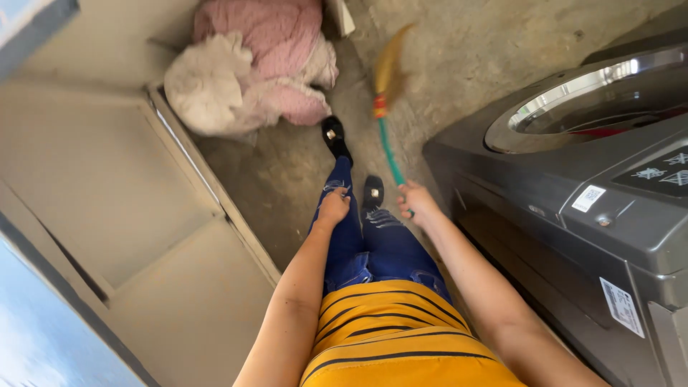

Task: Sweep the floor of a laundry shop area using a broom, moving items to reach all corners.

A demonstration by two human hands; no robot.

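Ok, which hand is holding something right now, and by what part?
The right hand grips a broom at the near end of its green handle; the yellowish bristles point away over the floor. The left hand hangs loosely closed and holds nothing.

Single head view, steeply downward, near the floor (287,172)

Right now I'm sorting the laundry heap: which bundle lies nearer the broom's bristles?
The pink knitted bundle; it reaches toward the broom, while the white fluffy bundle lies on its far side, by the cabinet.
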